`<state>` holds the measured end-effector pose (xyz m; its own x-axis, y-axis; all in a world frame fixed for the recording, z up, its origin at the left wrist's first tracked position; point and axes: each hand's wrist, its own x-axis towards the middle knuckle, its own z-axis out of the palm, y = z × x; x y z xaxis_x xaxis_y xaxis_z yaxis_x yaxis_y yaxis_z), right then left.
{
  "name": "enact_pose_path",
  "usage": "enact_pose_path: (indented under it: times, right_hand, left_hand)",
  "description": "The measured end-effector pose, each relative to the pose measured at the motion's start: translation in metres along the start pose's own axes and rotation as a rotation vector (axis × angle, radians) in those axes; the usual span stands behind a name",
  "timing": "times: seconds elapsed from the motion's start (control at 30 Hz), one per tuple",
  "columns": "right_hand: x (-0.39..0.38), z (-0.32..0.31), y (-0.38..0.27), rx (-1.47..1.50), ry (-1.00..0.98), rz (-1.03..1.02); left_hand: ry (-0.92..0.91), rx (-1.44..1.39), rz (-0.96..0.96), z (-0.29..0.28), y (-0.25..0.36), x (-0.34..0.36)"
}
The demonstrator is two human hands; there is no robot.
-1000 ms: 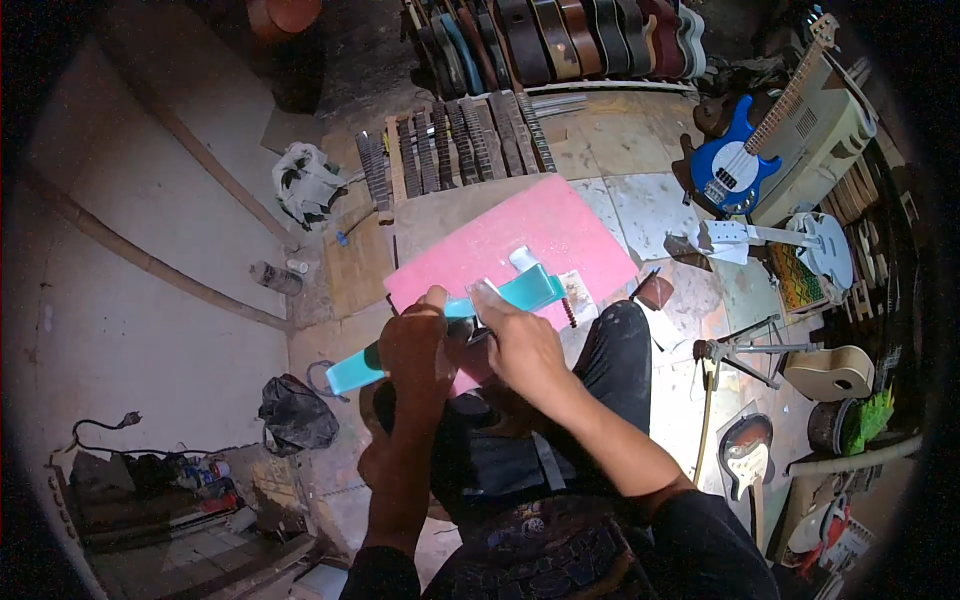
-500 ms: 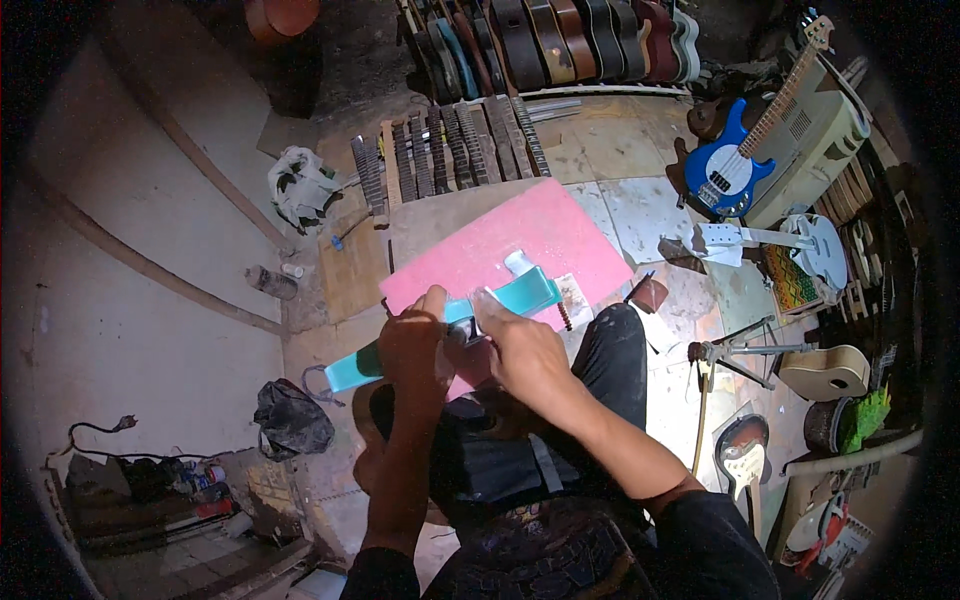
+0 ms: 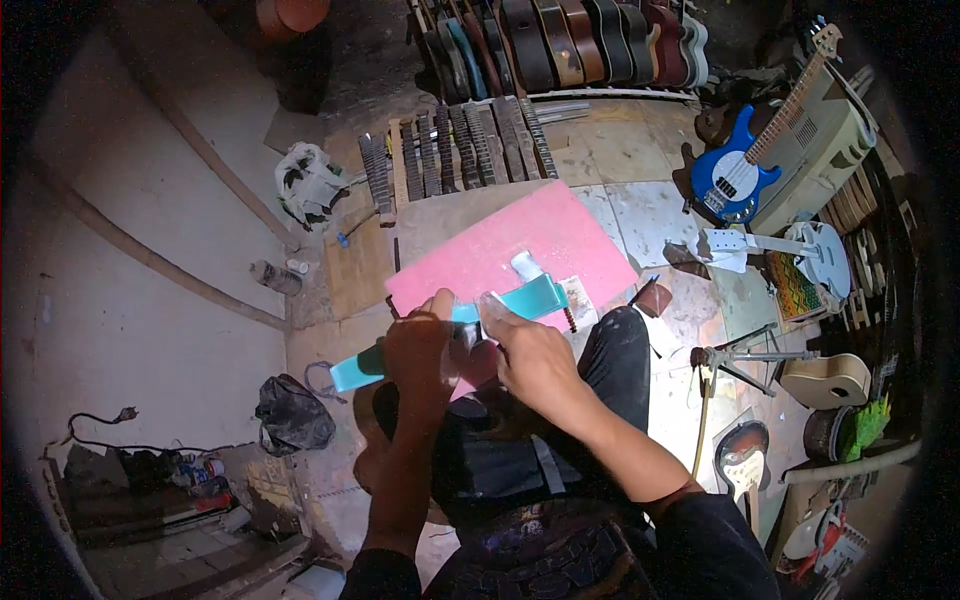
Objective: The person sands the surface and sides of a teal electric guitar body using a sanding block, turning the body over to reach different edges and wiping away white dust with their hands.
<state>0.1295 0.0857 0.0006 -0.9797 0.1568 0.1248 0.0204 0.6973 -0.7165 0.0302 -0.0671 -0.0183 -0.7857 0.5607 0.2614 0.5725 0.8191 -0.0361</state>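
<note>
A long teal-painted piece (image 3: 535,298), shaped like a guitar neck, lies slantwise across my lap, its far right end over a pink board (image 3: 560,225). My left hand (image 3: 420,345) is closed round its middle. Close beside it, my right hand (image 3: 535,355) is closed with thumb and fingers on a pale, thin sheet (image 3: 490,312) against the teal surface. I cannot tell whether the sheet is cloth or paper. The undersides of both hands' grips are hidden. A small white object (image 3: 525,265) sits on the pink board just beyond the teal piece.
Several fretted necks (image 3: 465,145) lie in a row beyond the board, with guitar bodies (image 3: 590,45) racked behind. A blue bass (image 3: 735,170), a white guitar (image 3: 820,258) and a metal stand (image 3: 745,355) are on the right. A black bag (image 3: 292,415) lies left.
The whole view has shifted slightly, so things appear a little farther right. Both hands keep their places on the teal piece, with hardly any visible movement.
</note>
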Motion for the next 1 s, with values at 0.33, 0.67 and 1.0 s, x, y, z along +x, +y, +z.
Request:
enact_pose_path:
  times: [0.33,0.67,1.0]
  right_hand:
    - [0.008,0.009,0.017,-0.022,0.026,-0.027]
    - [0.002,-0.003,0.003,-0.001,-0.012,-0.058]
    - [-0.002,0.001,0.000,0.020,-0.002,-0.023]
  left_hand:
    - [0.019,-0.047,-0.020,0.008,0.000,-0.001]
    - [0.107,-0.156,-0.005,-0.005,0.003,0.003]
    - [0.086,-0.085,0.001,0.001,0.000,-0.001]
